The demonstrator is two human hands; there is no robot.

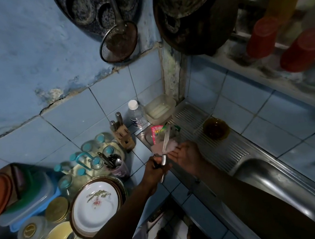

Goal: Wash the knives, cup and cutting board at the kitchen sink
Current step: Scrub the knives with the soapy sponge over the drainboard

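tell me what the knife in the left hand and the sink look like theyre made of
Knife: apparently all metal, with a pale shiny blade and glinting silver handle in the left hand. Sink: likely stainless steel, brushed grey with bright reflections and a ribbed drainer.

Counts at the sink corner

Two hands (155,170) (188,155) shared one knife (165,144). The worktop's back edge carried one knife block (123,136), one bottle (136,115) and one tub (160,108); one amber bowl (215,128) sat on the drainboard (227,150), two red cups (262,37) (304,50) on the sill.
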